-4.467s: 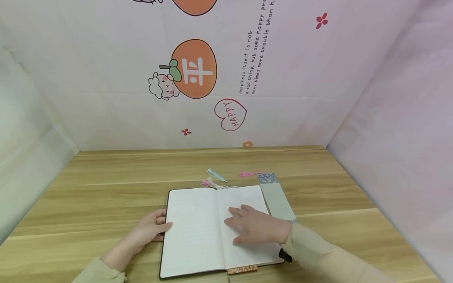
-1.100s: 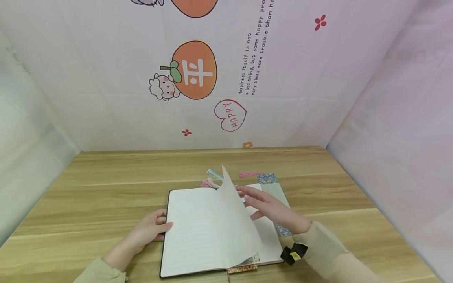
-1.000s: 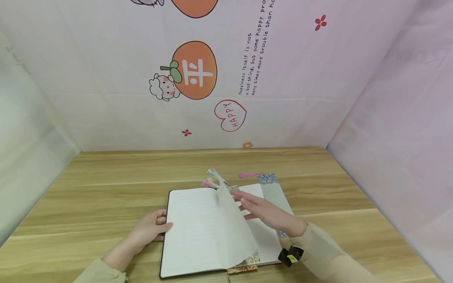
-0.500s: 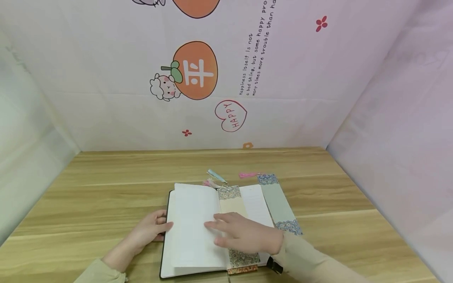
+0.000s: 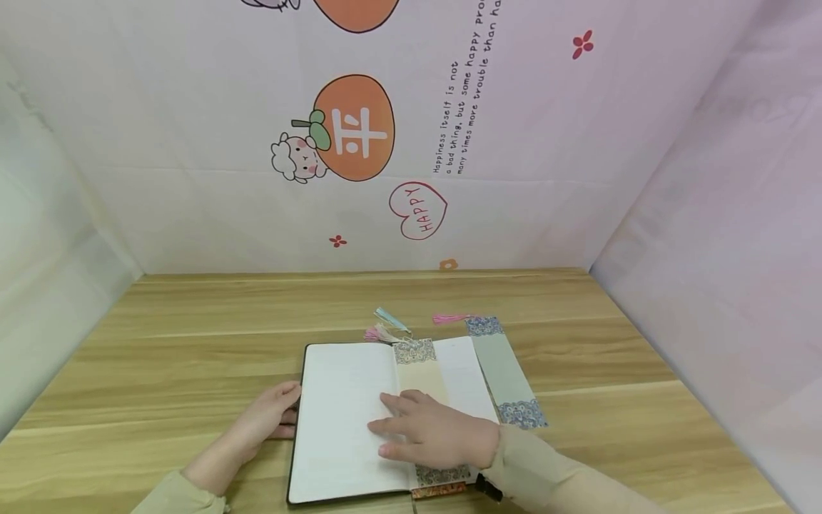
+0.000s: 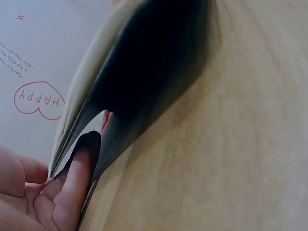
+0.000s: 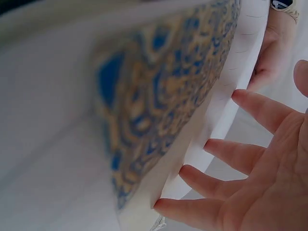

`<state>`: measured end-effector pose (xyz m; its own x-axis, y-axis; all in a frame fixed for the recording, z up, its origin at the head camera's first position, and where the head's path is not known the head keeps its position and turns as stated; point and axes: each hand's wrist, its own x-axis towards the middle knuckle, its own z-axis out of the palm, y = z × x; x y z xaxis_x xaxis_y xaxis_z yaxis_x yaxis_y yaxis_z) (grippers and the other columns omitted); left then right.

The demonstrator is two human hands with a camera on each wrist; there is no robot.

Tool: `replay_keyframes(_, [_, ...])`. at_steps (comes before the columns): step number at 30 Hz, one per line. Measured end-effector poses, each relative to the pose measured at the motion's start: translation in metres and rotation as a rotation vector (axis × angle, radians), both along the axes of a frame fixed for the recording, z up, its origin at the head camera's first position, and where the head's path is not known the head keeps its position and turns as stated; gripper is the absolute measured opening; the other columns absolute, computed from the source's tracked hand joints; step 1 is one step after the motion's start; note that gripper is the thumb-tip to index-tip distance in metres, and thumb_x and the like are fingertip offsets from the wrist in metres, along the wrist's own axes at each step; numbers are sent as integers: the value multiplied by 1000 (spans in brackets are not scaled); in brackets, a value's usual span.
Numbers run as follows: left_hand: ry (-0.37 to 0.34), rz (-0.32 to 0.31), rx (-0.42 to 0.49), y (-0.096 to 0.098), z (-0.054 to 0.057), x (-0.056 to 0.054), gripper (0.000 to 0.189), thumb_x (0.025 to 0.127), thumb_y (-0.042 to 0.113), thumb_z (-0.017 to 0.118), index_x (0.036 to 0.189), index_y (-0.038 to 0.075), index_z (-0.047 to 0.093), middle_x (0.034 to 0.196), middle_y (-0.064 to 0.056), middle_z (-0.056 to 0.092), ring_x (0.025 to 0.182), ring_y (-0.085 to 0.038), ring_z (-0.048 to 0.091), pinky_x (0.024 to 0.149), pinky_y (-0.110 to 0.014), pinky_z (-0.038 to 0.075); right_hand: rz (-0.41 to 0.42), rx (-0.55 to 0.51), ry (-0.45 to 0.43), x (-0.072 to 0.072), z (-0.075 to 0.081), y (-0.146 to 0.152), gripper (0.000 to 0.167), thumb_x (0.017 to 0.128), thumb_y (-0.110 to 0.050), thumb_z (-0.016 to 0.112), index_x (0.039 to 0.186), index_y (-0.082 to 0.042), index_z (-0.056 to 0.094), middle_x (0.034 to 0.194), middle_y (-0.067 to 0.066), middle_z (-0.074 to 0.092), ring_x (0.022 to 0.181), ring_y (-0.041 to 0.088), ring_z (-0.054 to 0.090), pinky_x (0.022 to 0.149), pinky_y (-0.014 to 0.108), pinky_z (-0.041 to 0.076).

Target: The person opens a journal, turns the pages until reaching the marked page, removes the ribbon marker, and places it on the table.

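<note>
A black-covered notebook (image 5: 343, 421) lies spread on the wooden table, its pages white. Along the gutter on its right page rests a cream bookmark (image 5: 419, 378) with patterned ends. My left hand (image 5: 262, 422) holds the notebook's left edge; the left wrist view has fingers reaching under the dark cover (image 6: 144, 53). Over the middle, my right hand (image 5: 439, 433) touches the left page near the gutter with spread, straight fingers and partly hides the bookmark. In the right wrist view those fingertips (image 7: 166, 207) meet the paper beside the bookmark's blue-and-tan patterned end (image 7: 163, 86).
Beside the notebook's right edge lies a grey-green bookmark (image 5: 507, 368) with blue patterned ends and a pink tassel (image 5: 451, 318). An orange patterned strip (image 5: 439, 491) sticks out at the bottom. Pale tassels (image 5: 383, 333) and a light blue one (image 5: 392, 319) lie above the notebook.
My right hand has turned a page over to the left, uncovering the cream bookmark. That page now lies flat, and the left thumb has slid off the page to the notebook's edge.
</note>
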<state>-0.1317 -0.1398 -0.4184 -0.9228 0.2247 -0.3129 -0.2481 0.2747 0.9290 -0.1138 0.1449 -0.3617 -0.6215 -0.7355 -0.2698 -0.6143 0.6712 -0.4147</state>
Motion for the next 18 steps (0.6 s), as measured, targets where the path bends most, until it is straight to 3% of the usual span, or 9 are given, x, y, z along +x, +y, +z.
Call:
replay_keyframes(4, [-12,33,-26,2,1,0,52,102,26,39,136,-13,36,114,-20,59,87,-17,61,71,-34,54,-6,29,11,1,2,-3,48,97,-50,41,139,-28,48,154,9,28,139,34,28,112,47,26])
replay_keyframes(9, [13,-24,-49,0,1,1,57,95,18,55,137,-14,32,122,-23,59,90,-17,62,71,-33,53,1,42,33,1,1,-4,47,96,-49,44,139,-28,48,154,9,29,139,35,30,112,49,27])
replay_keyframes(18, [31,-79,-28,-1,3,1,53,94,14,57,133,-15,34,113,-18,65,86,-15,63,71,-32,52,23,32,54,0,-3,-2,48,96,-48,45,140,-27,47,154,11,29,138,38,31,111,51,28])
